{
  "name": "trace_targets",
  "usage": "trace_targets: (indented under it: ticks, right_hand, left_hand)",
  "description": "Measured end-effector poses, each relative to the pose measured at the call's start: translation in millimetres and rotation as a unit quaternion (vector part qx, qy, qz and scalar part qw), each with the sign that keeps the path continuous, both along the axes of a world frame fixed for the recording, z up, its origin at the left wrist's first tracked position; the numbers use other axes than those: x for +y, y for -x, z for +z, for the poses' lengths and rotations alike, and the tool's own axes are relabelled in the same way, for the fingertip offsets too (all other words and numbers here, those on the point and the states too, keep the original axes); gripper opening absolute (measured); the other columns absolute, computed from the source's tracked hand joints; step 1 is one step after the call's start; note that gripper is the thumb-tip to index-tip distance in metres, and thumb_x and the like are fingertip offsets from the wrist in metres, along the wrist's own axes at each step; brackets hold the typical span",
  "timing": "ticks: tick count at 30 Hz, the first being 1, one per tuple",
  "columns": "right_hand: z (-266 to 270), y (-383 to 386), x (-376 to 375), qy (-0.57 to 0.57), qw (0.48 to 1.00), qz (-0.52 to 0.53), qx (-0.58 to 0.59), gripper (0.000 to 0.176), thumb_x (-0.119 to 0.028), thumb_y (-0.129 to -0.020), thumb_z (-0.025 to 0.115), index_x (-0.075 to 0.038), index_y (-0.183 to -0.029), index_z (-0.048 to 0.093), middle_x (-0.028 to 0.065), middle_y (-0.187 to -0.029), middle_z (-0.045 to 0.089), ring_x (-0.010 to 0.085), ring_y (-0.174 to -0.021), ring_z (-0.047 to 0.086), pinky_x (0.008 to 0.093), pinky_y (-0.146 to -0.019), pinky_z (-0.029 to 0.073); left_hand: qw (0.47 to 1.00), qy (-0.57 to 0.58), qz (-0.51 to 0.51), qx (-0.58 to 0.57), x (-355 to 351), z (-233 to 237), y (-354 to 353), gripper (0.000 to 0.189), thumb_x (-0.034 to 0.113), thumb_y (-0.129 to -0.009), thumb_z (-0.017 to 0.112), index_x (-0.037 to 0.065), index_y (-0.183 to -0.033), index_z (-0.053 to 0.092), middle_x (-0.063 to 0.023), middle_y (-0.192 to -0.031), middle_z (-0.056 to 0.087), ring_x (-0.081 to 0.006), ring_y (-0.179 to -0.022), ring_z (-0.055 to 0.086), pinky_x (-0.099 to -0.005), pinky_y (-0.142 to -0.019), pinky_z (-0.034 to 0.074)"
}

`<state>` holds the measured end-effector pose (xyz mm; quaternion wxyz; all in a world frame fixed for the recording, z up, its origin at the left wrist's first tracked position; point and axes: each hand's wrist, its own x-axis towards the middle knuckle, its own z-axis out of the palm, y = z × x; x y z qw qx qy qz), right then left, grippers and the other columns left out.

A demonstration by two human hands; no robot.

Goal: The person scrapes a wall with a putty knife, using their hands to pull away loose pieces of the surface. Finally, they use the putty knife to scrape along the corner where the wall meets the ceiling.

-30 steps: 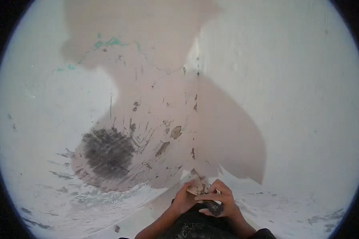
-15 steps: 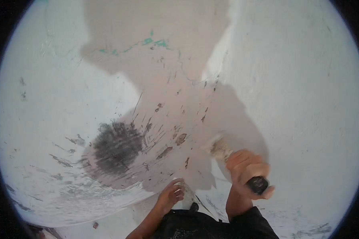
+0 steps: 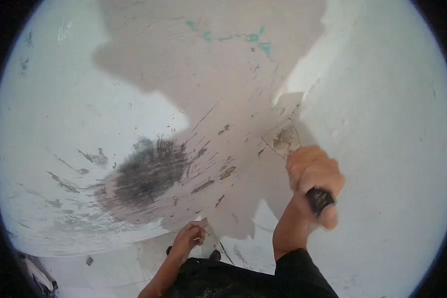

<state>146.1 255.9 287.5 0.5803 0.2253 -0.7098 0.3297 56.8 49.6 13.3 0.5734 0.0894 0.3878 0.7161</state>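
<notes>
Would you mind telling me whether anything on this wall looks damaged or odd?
Yes, the wall is damaged: a large bare pinkish patch breaks the white coat, with a dark sooty smudge, scattered gouges and teal flecks near its top. The right hand holds a scraper against the patch's right edge.
</notes>
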Motion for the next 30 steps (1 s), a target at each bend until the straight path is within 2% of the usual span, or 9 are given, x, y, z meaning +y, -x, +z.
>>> trace_targets:
  ticks: [4, 6, 9, 11, 18, 20, 23, 25, 30]
  right_hand:
    - [-0.3, 2.4, -21.8, -0.043, 0.996, 0.054, -0.057, 0.061, -0.058, -0.084, 0.044, -0.009, -0.049, 0.035, 0.0011, -0.039, 0.031, 0.0153, -0.028, 0.031, 0.0271, -0.031, 0.023]
    - [9.8, -3.5, -24.1, -0.239, 0.937, 0.111, -0.230, 0.046, -0.047, -0.079, 0.047, -0.005, -0.060, 0.052, 0.0034, -0.050, 0.040, 0.0222, -0.040, 0.042, 0.0327, -0.038, 0.028]
    - [-8.1, 9.1, -21.8, -0.190, 0.957, 0.055, -0.210, 0.034, -0.039, -0.068, 0.050, -0.006, -0.067, 0.056, 0.0017, -0.050, 0.040, 0.0214, -0.039, 0.043, 0.0332, -0.037, 0.028]
    - [-7.9, 12.5, -28.9, -0.191, 0.965, 0.057, -0.173, 0.046, -0.045, -0.077, 0.046, -0.003, -0.059, 0.052, 0.0019, -0.044, 0.039, 0.0141, -0.034, 0.042, 0.0257, -0.032, 0.026]
    - [-28.0, 12.3, -8.4, -0.224, 0.953, -0.028, -0.204, 0.032, -0.038, -0.067, 0.059, -0.006, -0.070, 0.059, 0.0013, -0.053, 0.045, 0.0184, -0.043, 0.048, 0.0317, -0.040, 0.033]
    - [-28.8, 15.4, -1.3, -0.224, 0.942, -0.074, -0.237, 0.033, -0.040, -0.064, 0.063, -0.009, -0.074, 0.060, 0.0043, -0.050, 0.047, 0.0269, -0.041, 0.048, 0.0360, -0.040, 0.033]
    - [-24.5, 1.3, -18.9, -0.273, 0.938, -0.050, -0.206, 0.031, -0.038, -0.065, 0.062, -0.008, -0.073, 0.059, 0.0004, -0.052, 0.045, 0.0198, -0.041, 0.046, 0.0314, -0.040, 0.032]
    - [-39.6, 4.3, -21.1, -0.285, 0.947, -0.054, -0.141, 0.030, -0.037, -0.064, 0.061, -0.008, -0.072, 0.059, -0.0015, -0.053, 0.044, 0.0164, -0.041, 0.045, 0.0301, -0.039, 0.031]
    - [-29.4, -3.7, -26.1, -0.213, 0.956, -0.011, -0.202, 0.032, -0.040, -0.062, 0.061, -0.009, -0.071, 0.058, -0.0010, -0.051, 0.043, 0.0181, -0.039, 0.045, 0.0310, -0.038, 0.031]
  left_hand:
    - [0.999, 0.006, 0.000, 0.035, 0.1, 1.2, 3.1, 0.022, 0.023, -0.093, 0.050, 0.005, -0.104, 0.057, -0.0020, -0.084, 0.054, -0.0130, -0.073, 0.049, -0.0283, -0.065, 0.039]
    - [0.999, 0.011, -0.005, 0.047, 2.1, 0.7, 5.0, 0.022, 0.022, -0.093, 0.049, 0.005, -0.104, 0.057, -0.0020, -0.084, 0.054, -0.0129, -0.073, 0.049, -0.0281, -0.064, 0.039]
    - [0.998, 0.016, -0.016, 0.060, 2.0, -4.2, 8.4, 0.023, 0.023, -0.093, 0.049, 0.005, -0.105, 0.057, -0.0021, -0.084, 0.054, -0.0130, -0.072, 0.049, -0.0277, -0.063, 0.039]
    - [0.997, 0.035, -0.016, 0.063, 5.0, 3.3, 9.4, 0.023, 0.023, -0.092, 0.050, 0.005, -0.104, 0.057, -0.0024, -0.083, 0.054, -0.0131, -0.070, 0.050, -0.0273, -0.061, 0.040]
    - [0.996, 0.017, 0.001, 0.086, 1.8, 2.6, 7.0, 0.023, 0.022, -0.092, 0.049, 0.003, -0.103, 0.057, -0.0032, -0.081, 0.054, -0.0139, -0.069, 0.050, -0.0274, -0.061, 0.041]
    - [0.995, 0.029, -0.002, 0.093, -0.9, 7.3, 4.8, 0.022, 0.021, -0.092, 0.050, 0.003, -0.103, 0.057, -0.0034, -0.081, 0.054, -0.0139, -0.069, 0.050, -0.0274, -0.062, 0.041]
    - [0.997, 0.027, 0.005, 0.073, -0.4, 8.2, 2.6, 0.020, 0.020, -0.092, 0.050, 0.004, -0.103, 0.057, -0.0038, -0.081, 0.054, -0.0143, -0.069, 0.051, -0.0274, -0.062, 0.041]
    - [0.976, 0.076, -0.019, 0.201, 2.0, 6.0, 2.5, 0.021, 0.020, -0.092, 0.050, 0.003, -0.102, 0.056, -0.0038, -0.081, 0.054, -0.0140, -0.069, 0.050, -0.0273, -0.063, 0.041]
    - [0.989, 0.097, -0.006, 0.111, 8.4, 10.7, 1.0, 0.022, 0.022, -0.091, 0.050, 0.004, -0.101, 0.057, -0.0038, -0.084, 0.056, -0.0137, -0.072, 0.051, -0.0273, -0.065, 0.042]
